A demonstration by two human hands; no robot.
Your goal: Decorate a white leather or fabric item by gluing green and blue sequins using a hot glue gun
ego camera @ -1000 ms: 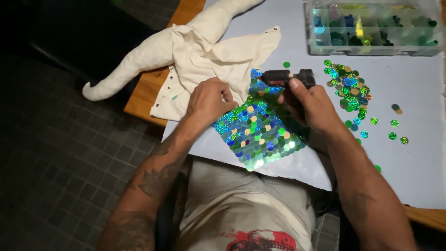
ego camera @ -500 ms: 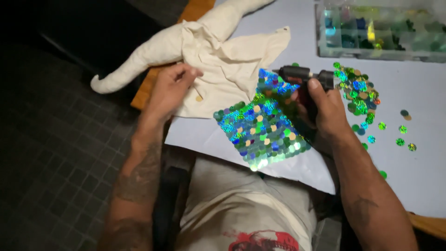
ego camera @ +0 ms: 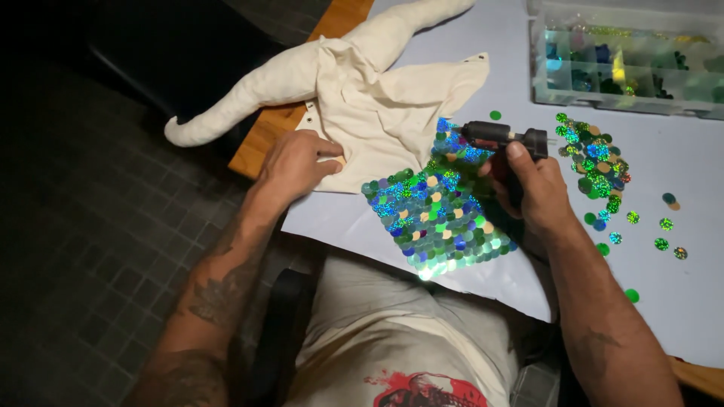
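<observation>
Cream cloth (ego camera: 392,98) pinned under left hand (ego camera: 296,162), fingers flat. Right hand (ego camera: 532,185) grips glue gun (ego camera: 498,136), nozzle pointing left over sequin patch (ego camera: 437,211).

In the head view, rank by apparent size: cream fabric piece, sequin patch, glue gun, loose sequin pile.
1. Cream fabric piece, largest.
2. Sequin patch.
3 and 4. Glue gun and loose sequin pile look about alike; the right hand hides part of the gun, so no ranking.

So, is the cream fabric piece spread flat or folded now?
Folded and bunched. The cream fabric piece shows overlapping flaps and creases, the left hand presses its lower edge, and the sequin patch covers one corner.
</observation>
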